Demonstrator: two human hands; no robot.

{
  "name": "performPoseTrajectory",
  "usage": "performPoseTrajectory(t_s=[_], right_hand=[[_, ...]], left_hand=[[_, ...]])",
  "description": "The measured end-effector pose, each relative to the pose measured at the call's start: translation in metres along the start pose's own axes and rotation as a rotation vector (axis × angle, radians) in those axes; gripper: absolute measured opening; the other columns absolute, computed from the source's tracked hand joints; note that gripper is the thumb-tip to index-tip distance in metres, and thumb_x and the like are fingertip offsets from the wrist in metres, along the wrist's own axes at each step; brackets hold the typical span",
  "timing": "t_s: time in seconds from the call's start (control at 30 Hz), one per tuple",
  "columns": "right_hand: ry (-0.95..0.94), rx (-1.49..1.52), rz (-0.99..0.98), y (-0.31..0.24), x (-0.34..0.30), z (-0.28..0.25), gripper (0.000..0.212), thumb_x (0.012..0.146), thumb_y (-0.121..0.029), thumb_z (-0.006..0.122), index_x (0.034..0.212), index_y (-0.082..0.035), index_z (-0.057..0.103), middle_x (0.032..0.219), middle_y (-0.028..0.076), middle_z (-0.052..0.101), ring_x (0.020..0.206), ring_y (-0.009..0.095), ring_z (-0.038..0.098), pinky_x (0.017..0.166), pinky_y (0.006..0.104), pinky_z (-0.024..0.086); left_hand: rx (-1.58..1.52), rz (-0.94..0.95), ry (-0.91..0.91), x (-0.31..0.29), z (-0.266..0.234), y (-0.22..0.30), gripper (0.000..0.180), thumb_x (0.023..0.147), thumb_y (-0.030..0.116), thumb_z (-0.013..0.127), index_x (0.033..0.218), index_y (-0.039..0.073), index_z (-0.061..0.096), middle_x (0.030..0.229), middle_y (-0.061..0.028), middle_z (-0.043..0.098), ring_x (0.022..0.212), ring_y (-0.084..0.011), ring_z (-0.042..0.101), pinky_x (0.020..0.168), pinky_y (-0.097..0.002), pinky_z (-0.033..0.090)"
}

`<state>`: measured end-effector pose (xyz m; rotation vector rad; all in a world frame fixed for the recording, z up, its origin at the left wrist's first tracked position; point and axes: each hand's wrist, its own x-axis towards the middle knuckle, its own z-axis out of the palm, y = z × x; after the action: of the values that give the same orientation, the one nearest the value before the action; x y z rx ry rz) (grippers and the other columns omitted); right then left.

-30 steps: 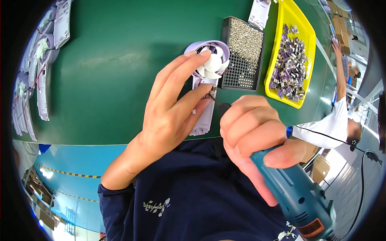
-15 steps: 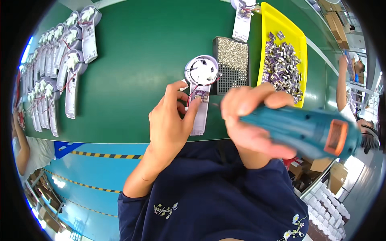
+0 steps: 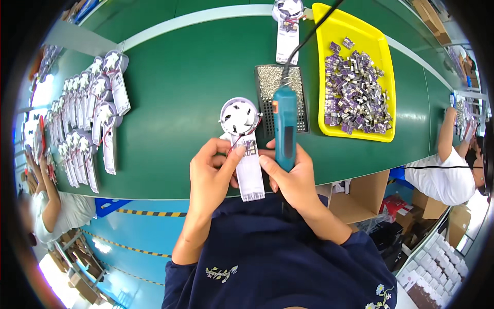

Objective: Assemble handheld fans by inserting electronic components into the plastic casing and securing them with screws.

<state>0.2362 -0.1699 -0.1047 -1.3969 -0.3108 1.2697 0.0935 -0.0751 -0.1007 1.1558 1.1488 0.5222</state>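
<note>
A white handheld-fan housing (image 3: pixel 250 175) with a round fan head (image 3: pixel 239 118) lies before me at the table's near edge. My left hand (image 3: pixel 208 172) grips its left side, the thumb on the small purple circuit board (image 3: pixel 250 148) set in the handle. Thin red and black wires run from the head toward the board. My right hand (image 3: pixel 296 183) has a teal electric screwdriver (image 3: pixel 285 123) tucked in it, cord end pointing away from me. That hand's thumb and forefinger reach the housing's right side; its other fingers are hidden.
Behind the screwdriver lies a black perforated tray (image 3: pixel 262 113) of small silvery screws. A yellow bin (image 3: pixel 355 135) of purple circuit boards sits to the right. One fan housing (image 3: pixel 287 44) lies at the back; several others (image 3: pixel 118 92) stand in rows at left. Other people work at both sides.
The screwdriver has swung from pointing sideways at the right to standing lengthwise beside the housing. My right hand has moved left to the housing. The housing has shifted slightly left and nearer me.
</note>
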Motion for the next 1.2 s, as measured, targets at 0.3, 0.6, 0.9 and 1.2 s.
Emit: performPoseTrajectory(t_s=[0.3,0.6,0.9,1.2], right_hand=[[-0.045,0.032,-0.046,0.007,0.006,0.002,0.02,0.096,-0.008,0.069,0.108,-0.002,0.054,0.082,0.005,0.064,0.052,0.006,0.053,0.046,0.0226,0.042],[-0.174,0.031,-0.043,0.008,0.011,0.013,0.02,0.096,-0.011,0.07,0.106,-0.004,0.054,0.077,0.001,0.059,0.052,0.006,0.052,0.046,0.0223,0.04],[-0.084,0.055,-0.022,-0.011,0.002,0.009,0.019,0.097,-0.006,0.065,0.113,-0.005,0.054,0.105,0.012,0.071,0.052,0.005,0.051,0.046,0.0212,0.042],[0.233,-0.246,-0.38,-0.087,0.011,-0.101,0.018,0.092,-0.007,0.069,0.108,-0.004,0.059,0.101,0.01,0.074,0.055,0.005,0.053,0.047,0.0207,0.042]], left_hand=[[-0.122,0.011,-0.05,0.002,-0.002,-0.008,0.016,0.098,0.01,0.067,0.095,-0.004,0.06,0.077,-0.0073,0.068,0.056,-0.008,0.061,0.046,-0.0227,0.048],[-0.171,-0.018,-0.005,-0.001,-0.012,-0.004,0.018,0.1,0.014,0.066,0.096,-0.002,0.06,0.083,-0.0065,0.069,0.063,-0.0075,0.063,0.049,-0.021,0.048],[-0.023,0.073,0.029,0.061,-0.025,0.012,0.02,0.099,0.017,0.067,0.099,-0.003,0.064,0.073,-0.0029,0.065,0.049,-0.0059,0.054,0.04,-0.021,0.042],[0.249,0.138,-0.161,0.227,0.0,0.085,0.025,0.096,0.024,0.07,0.089,0.001,0.066,0.064,-0.0009,0.059,0.05,-0.0085,0.052,0.046,-0.0235,0.043]])
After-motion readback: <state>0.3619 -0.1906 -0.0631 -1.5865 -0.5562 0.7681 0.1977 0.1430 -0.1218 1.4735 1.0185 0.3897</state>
